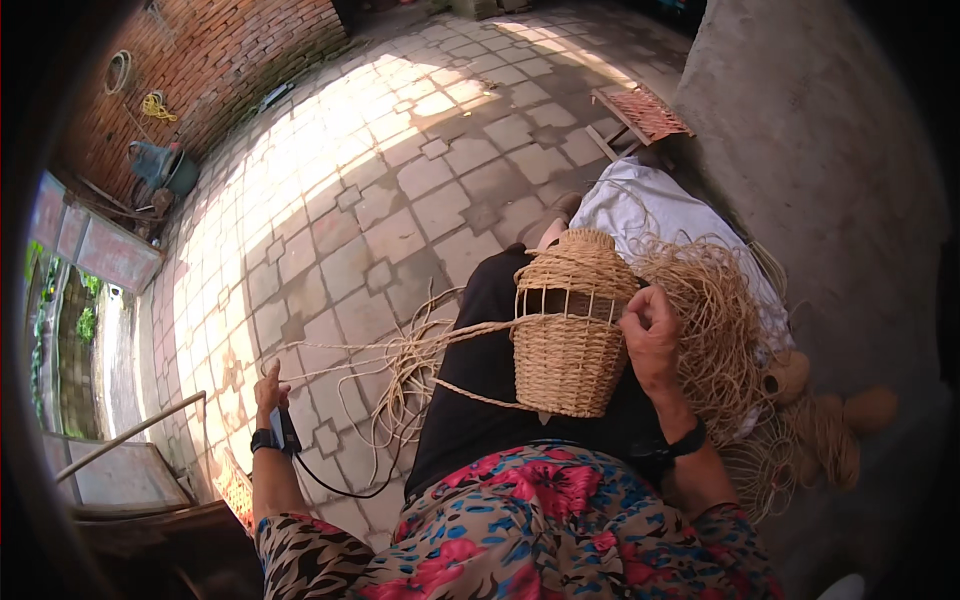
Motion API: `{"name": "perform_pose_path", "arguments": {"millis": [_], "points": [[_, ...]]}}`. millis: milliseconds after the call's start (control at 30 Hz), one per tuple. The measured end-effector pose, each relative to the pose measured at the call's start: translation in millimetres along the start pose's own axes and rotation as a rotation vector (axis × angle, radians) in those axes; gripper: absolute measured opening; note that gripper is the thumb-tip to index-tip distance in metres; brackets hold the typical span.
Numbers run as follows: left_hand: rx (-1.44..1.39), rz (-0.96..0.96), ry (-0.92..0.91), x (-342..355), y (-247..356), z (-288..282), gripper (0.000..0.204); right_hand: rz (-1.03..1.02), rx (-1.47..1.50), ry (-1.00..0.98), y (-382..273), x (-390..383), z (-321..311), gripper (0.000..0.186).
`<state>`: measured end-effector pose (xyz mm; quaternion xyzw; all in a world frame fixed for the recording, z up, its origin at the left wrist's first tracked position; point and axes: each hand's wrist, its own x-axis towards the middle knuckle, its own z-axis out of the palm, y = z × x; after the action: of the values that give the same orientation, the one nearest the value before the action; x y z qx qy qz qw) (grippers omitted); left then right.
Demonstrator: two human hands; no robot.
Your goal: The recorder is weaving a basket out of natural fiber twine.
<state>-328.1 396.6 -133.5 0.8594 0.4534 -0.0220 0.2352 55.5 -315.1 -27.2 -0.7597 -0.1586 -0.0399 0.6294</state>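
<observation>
A tan woven basket (568,365) lies across my dark-trousered lap, with a gap of bare upright stakes between its two woven bands. My right hand (652,338) is closed at the basket's right side beside this gap, thumb and forefinger curled together; its fingertips are partly hidden. Out to the left, my left hand (271,393) is raised over the paving, holding a tan cord (345,346) stretched from the basket. Loose strands of cord (405,365) hang in a tangle beside my left leg.
To my right, a large heap of tan cord (700,310) lies on a white sack (640,195). Small round woven pieces (868,409) sit near the grey wall (820,150). A reddish slatted piece (643,112) stands ahead. A bucket (181,173) is by the brick wall (215,60).
</observation>
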Motion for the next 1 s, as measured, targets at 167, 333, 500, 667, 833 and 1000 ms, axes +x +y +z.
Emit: {"name": "perform_pose_path", "arguments": {"millis": [167,333,500,667,833,1000], "points": [[0.278,-0.143,0.207,-78.3,228.9,83.8,0.081,-0.003,-0.215,0.034,0.3,-6.1,-8.6,0.011],[-0.476,0.308,-0.175,-144.2,389.9,113.3,0.02,0.005,-0.168,0.04,1.0,-7.4,-4.4,0.013],[-0.339,1.04,-0.16,-195.7,508.7,118.9,0.02,-0.018,-0.104,0.091,3.3,-17.3,-13.7,0.014],[-0.283,1.057,-0.389,-195.3,525.8,141.9,0.023,0.035,0.078,0.188,5.3,-17.5,-32.7,0.014],[-0.325,0.978,-0.702,-198.5,527.4,159.2,0.03,0.061,0.115,0.196,12.4,-8.7,-57.9,0.015],[-0.298,1.0,-0.543,-227.0,534.4,161.1,0.024,0.073,0.116,0.212,16.9,-16.9,-64.9,0.015]]}}
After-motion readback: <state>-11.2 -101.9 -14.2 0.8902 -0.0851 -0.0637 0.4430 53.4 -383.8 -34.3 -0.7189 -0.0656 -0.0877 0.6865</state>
